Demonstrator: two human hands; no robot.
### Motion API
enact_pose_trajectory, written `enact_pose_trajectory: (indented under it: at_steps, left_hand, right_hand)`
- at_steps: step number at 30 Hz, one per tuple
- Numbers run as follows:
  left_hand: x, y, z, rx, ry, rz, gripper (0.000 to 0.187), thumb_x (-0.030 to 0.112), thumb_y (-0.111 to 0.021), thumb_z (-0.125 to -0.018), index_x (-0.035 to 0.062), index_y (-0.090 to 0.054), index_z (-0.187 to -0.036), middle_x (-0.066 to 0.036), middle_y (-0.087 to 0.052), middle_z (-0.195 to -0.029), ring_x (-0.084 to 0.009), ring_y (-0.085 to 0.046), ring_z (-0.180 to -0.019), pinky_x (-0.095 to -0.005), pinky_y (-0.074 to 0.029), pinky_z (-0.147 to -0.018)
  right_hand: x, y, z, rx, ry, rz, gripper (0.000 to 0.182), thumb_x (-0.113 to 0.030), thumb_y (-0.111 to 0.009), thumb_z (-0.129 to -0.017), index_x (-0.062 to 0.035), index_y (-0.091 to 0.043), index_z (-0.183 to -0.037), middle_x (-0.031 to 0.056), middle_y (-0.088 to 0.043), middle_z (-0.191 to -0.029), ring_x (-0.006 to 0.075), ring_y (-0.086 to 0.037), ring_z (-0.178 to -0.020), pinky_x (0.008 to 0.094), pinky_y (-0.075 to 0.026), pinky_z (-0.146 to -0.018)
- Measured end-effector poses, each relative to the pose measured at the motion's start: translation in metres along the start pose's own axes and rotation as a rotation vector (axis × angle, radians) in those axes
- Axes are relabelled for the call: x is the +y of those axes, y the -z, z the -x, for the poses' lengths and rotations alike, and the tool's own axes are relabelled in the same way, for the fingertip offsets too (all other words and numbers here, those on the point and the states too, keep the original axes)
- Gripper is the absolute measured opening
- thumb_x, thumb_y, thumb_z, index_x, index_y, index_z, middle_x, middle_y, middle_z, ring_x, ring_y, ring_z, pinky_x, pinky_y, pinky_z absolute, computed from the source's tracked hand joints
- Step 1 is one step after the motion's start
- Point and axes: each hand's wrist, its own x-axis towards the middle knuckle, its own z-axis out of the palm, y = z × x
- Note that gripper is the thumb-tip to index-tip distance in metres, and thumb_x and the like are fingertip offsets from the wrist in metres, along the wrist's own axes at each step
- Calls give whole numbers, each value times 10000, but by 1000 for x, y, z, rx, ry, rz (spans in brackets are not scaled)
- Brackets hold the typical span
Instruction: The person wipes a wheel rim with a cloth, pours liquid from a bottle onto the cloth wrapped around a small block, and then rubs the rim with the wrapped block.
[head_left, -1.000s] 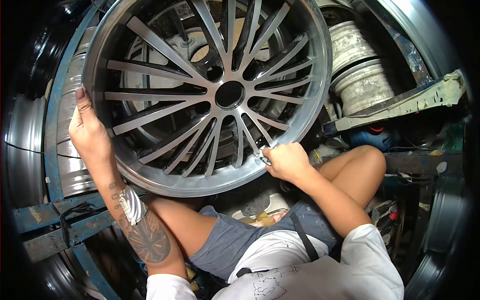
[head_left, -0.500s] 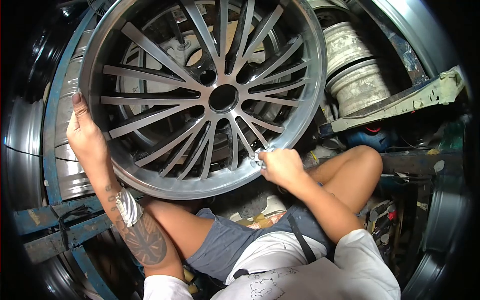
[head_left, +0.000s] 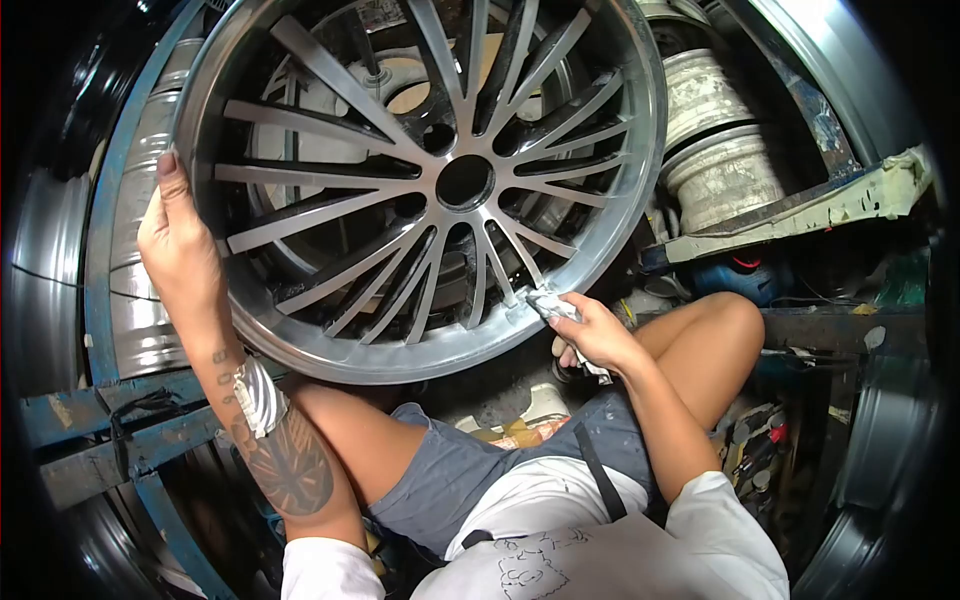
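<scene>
A large multi-spoke alloy wheel rim (head_left: 428,172) is propped in front of me, its face turned up toward me and its spokes silver with dark gaps between. My left hand (head_left: 185,245) is wrapped round the rim's left edge, thumb up on the lip and the other fingers hidden behind. In my right hand (head_left: 600,335) is a crumpled whitish cloth (head_left: 553,306), pinched by the thumb and fingers. The cloth touches the inner lip at the lower right, by the spoke ends, where whitish smears show on the metal.
Stacked, worn wheel rims (head_left: 722,170) stand on a rack at the right, above a pale-taped rail (head_left: 790,215). A blue metal frame (head_left: 110,210) runs along the left beside more rims. My bent legs (head_left: 690,350) lie below the wheel. Tools (head_left: 765,450) lie at the lower right.
The wheel has shifted slightly up and to the right, and my left hand has moved with it. My right hand and its cloth have moved a little right; more of the cloth shows.
</scene>
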Motion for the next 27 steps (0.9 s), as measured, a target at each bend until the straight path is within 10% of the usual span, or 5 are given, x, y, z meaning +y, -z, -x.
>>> enact_pose_trajectory:
  at_steps: [13, 18, 21, 27]
  left_hand:
    - [2, 3, 2, 17, 2, -63, 649, 565, -575, -1041, -32, -722, -1250, -141, -772, -1138, -164, -674, -1080, -281, -468, -993]
    - [-10, 3, -5, 26, -4, -62, 662, 586, -579, -1031, -23, -731, -1242, -127, -773, -1110, -156, -670, -1049, -281, -470, -979]
    - [-8, 4, -3, 11, 16, -76, 673, 594, -583, -1026, -27, -730, -1243, -102, -771, -1057, -147, -665, -998, -286, -479, -955]
    - [-3, -1, -2, 21, -1, 0, 617, 534, -571, -1056, -46, -756, -1161, -76, -767, -1005, -132, -659, -945, -270, -491, -903]
  right_hand:
    - [-1, -9, -18, 114, 16, -95, 337, -47, -580, -1000, 18, -601, -1330, 132, -671, -895, 176, -644, -554, 285, -472, -403]
    - [-41, -33, 1, 222, -44, 319, 375, -125, -597, -929, -50, -681, -1287, 180, -671, -644, 252, -702, -602, 421, -571, -612]
    - [-25, -19, -17, 351, 148, 576, 359, -173, -636, -877, -56, -724, -1205, 293, -715, -876, 411, -733, -907, 459, -564, -875]
    - [-39, -21, -16, 318, 98, 760, 314, -204, -674, -865, -96, -739, -1153, 278, -733, -1016, 441, -706, -1026, 506, -553, -936]
